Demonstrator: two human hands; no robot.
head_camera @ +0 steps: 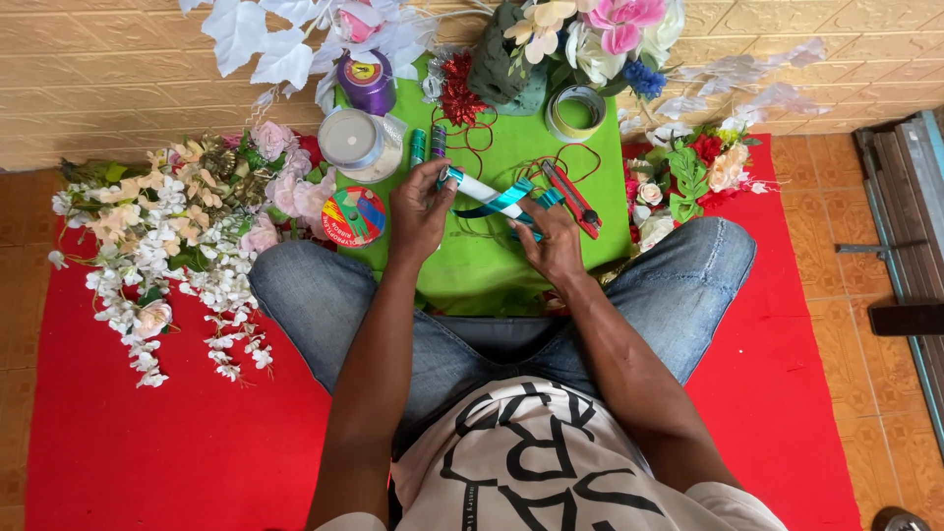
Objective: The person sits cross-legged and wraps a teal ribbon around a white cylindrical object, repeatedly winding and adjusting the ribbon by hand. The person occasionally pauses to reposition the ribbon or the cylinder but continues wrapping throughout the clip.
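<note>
hands wrapping teal ribbon on a white stick

the left hand (418,211) is clenched around one end of a thin white stick (489,191), holding it over the bright green cloth (511,133). the right hand (553,243) pinches a shiny teal ribbon strip (506,202) that runs up to the stick. just beside the right hand lies a red-handled cutter (573,195). farther out on the cloth sit a clear-cased white ribbon spool (351,139), a purple ribbon spool (368,82) and a green tape roll (576,111). a spray of white and pink artificial flowers (177,231) lies on the red mat (147,442) by the left knee.
</note>
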